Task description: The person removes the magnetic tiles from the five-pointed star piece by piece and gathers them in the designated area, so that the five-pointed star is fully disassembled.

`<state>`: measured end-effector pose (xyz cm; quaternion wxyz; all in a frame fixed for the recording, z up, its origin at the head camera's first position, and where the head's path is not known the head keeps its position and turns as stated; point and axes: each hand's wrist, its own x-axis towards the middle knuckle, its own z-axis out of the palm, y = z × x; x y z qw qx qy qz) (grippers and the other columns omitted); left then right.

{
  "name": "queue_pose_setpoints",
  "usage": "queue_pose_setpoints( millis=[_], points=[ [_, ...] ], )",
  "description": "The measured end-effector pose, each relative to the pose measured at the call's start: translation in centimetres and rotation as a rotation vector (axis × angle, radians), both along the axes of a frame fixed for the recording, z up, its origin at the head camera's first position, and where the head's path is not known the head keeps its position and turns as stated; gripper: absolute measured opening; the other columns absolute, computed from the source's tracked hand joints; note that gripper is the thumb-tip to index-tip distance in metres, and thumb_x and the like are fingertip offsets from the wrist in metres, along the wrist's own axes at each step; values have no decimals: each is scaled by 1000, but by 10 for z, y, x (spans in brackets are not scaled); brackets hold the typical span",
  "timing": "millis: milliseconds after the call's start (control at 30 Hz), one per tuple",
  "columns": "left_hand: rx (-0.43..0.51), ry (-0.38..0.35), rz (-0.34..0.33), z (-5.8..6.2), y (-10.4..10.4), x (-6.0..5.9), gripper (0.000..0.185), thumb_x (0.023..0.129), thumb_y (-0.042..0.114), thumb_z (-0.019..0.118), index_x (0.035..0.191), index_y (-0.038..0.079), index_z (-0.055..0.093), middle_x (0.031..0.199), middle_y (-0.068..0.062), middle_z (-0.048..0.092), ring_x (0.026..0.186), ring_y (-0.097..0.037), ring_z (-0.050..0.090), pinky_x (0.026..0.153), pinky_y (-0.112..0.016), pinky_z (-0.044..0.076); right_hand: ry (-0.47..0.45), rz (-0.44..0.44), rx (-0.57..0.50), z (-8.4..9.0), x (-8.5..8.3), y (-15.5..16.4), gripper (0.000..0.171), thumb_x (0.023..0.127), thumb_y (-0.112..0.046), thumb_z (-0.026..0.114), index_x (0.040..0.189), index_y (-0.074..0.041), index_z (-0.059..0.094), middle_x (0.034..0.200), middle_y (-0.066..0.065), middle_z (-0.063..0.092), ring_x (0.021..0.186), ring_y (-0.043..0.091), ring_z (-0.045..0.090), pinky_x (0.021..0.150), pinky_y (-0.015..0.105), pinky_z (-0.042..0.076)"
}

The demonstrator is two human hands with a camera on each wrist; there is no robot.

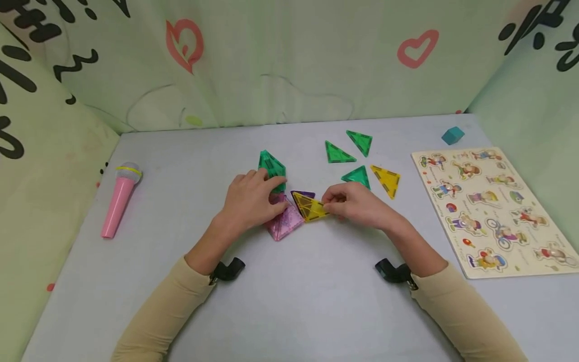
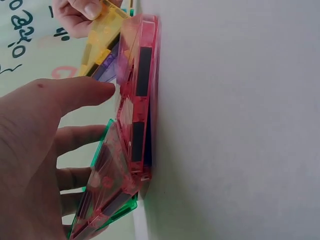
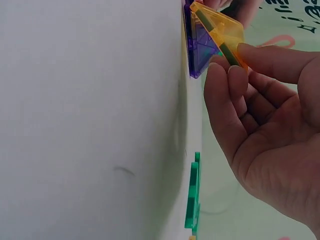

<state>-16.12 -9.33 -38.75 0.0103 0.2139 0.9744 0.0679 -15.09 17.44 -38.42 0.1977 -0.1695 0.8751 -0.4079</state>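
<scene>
- Your right hand [image 1: 357, 205] pinches the right corner of a yellow triangle tile [image 1: 311, 207]; in the right wrist view the thumb and fingers [image 3: 235, 80] close on its edge, holding it tilted above the desk [image 1: 289, 291].
- That yellow tile sits at the middle of the desk, leaning over a purple tile [image 1: 304, 194] that lies flat just behind and beneath it.
- Your left hand [image 1: 251, 198] rests on the cluster's left side, fingers loosely curved over a standing green tile [image 1: 272, 168] and touching the pink tiles [image 1: 285, 221] below.
- In the left wrist view the thumb [image 2: 75, 95] stretches toward the pink tiles' edge, and the other fingers lie behind a tilted pink piece backed by green; whether they actually grip it, I cannot tell.
- The pink tiles lie near the front of the cluster, just left of the yellow tile, stacked and partly tilted.
- To the far right of your right hand lie three loose green triangles [image 1: 339, 153] and a second yellow triangle [image 1: 386, 180], flat on the desk and apart from one another.
- A wooden peg puzzle board [image 1: 493, 211] lies at the right edge; a small teal block [image 1: 453, 135] sits beyond it at the far right.
- A pink toy microphone [image 1: 118, 199] lies well apart at the left.
</scene>
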Motion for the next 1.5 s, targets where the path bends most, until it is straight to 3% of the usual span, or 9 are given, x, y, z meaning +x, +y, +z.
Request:
queue_pose_setpoints(
  millis=[433,667,800,933,1167,1333,1500],
  points=[
    [52,47,-28,2,-1,1,50,90,49,64,135,28,60,113,-3,58,105,-23,54,104,-49,43,-17,15,-81,18,-2,15,12,97,-19,64,102,-11,70,91,16,68,76,29,64,73,40,57],
    [194,87,-127,5,-2,2,40,92,37,65,130,27,65,114,0,59,101,-18,53,97,-42,47,-14,47,-98,24,-1,17,11,97,-18,64,103,-10,70,91,17,68,77,27,63,74,41,56],
    [349,1,-201,7,0,2,44,91,32,68,134,29,61,124,0,59,106,-16,54,88,-36,51,-22,68,-110,30,1,18,12,97,-18,64,103,-10,71,91,13,68,80,26,63,76,41,56],
    [495,-134,-248,11,1,3,41,93,28,69,133,30,62,131,2,56,115,-16,54,91,-36,52,-23,88,-129,34,2,20,12,97,-17,63,104,-10,71,93,11,69,81,26,63,77,41,56],
    [672,-250,-283,11,1,2,22,94,24,70,116,23,70,123,6,61,118,-18,56,94,-40,53,-19,83,-141,34,1,22,12,97,-18,64,104,-11,72,94,9,69,80,26,63,77,41,55],
    [737,-329,-303,11,0,2,24,92,22,72,115,15,69,117,3,64,110,-21,60,94,-38,56,-16,74,-144,34,0,24,13,97,-18,64,104,-11,72,94,10,68,80,27,63,77,40,55],
    [715,-339,-246,13,2,4,23,92,25,72,111,13,70,101,3,69,88,-14,64,79,-28,58,5,52,-136,37,0,29,13,97,-17,63,104,-10,71,94,11,67,80,27,64,77,39,55]
  ],
)
